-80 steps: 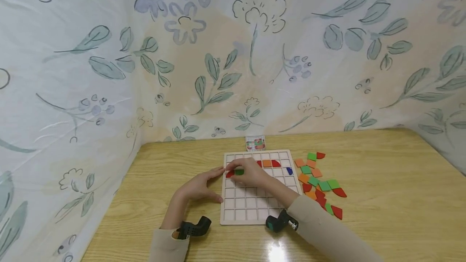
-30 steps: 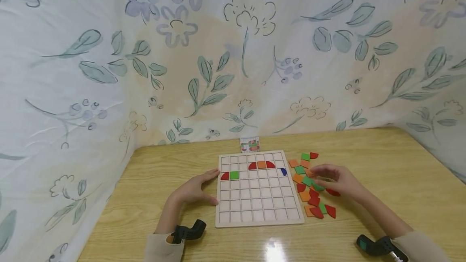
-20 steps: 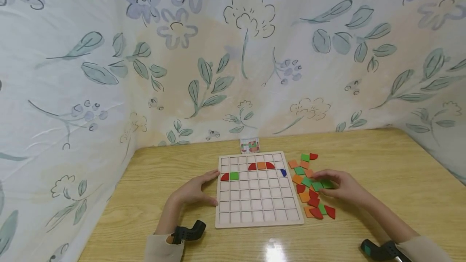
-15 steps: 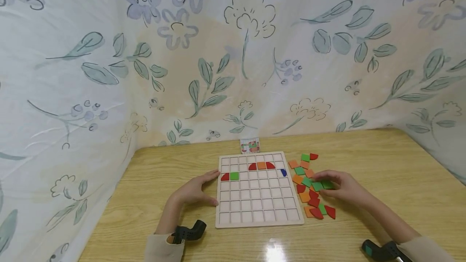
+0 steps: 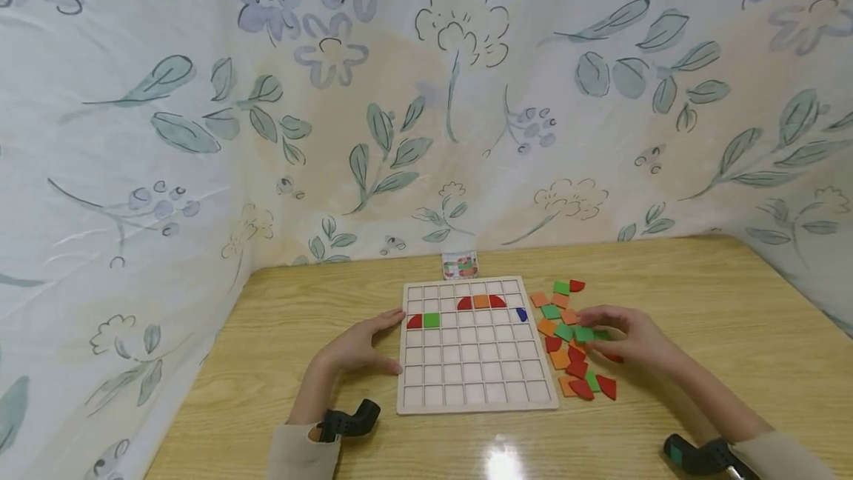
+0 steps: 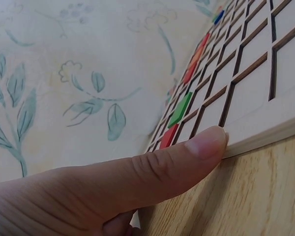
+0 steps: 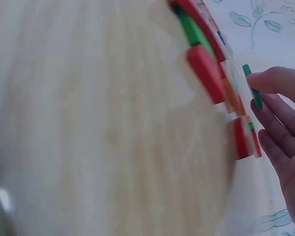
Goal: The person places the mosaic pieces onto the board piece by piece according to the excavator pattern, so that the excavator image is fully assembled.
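My left hand (image 5: 353, 347) rests against the left edge of the wooden grid board (image 5: 477, 410), fingers spread. In the left wrist view, its thumb (image 6: 206, 143) touches the board's side. Over the loose tiles right of the board, my right hand (image 5: 640, 343) pinches a green square tile (image 7: 256, 97) between thumb and fingers. On the board's left lie a red quarter-round tile (image 5: 415, 321) and a green square tile (image 5: 432, 320). Higher up, an orange square tile (image 5: 481, 301) sits between two red rounded ones. A small blue piece (image 5: 522, 315) lies near the right rim.
Several red, orange and green tiles (image 5: 577, 370) lie scattered along the board's right side, some overlapping. A small picture card (image 5: 460, 265) with a coloured grid pattern stands behind the board. Floral cloth (image 5: 466, 110) hangs behind and left of the wooden table (image 5: 733, 332).
My right hand has left the board's upper left, uncovering a red and a green tile, and moved right to the loose tiles, where it has picked up a green square. The left hand stays put.
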Demonstrator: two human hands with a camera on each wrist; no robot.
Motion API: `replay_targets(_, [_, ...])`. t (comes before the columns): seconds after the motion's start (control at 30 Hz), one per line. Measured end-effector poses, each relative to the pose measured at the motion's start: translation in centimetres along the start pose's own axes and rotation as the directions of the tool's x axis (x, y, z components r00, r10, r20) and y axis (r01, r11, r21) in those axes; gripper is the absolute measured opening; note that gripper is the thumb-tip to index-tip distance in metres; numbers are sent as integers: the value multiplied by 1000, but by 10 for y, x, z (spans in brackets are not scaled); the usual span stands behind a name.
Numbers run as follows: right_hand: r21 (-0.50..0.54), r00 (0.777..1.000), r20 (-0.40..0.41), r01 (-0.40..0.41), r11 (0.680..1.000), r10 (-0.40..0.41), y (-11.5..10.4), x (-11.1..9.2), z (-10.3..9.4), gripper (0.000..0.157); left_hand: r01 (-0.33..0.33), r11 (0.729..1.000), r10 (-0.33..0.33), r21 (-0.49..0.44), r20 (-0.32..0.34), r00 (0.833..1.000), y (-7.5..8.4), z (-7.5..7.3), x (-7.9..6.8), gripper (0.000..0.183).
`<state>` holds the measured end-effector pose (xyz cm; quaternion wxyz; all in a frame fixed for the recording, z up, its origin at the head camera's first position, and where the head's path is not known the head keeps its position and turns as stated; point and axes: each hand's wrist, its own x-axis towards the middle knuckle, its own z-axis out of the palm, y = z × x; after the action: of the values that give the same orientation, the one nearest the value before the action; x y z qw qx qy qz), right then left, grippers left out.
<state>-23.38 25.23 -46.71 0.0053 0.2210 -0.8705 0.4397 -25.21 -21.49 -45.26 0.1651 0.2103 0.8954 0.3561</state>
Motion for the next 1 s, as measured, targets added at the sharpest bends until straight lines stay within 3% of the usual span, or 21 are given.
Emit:
replay_targets(0.2, [-6, 999, -35, 39, 999, -40, -8, 4, -4, 38, 18, 1000, -18, -1, -4, 1000, 0, -1, 0, 94])
replay_targets(0.4, [24, 1000, -17, 9, 1000, -9, -9, 9, 2, 39, 15, 1000, -15, -7, -6, 1000, -1, -1, -1, 94])
replay_targets(0.87, [116, 1000, 12, -21, 993, 20, -34, 40, 37, 35, -3, 1000, 3, 10, 4, 1000, -1, -1, 0, 93])
replay_targets(1.0, [145, 1000, 22, 5, 989, -9, -45, 52, 49, 34, -5, 1000, 5, 13, 2, 1000, -1, 0, 0, 93])
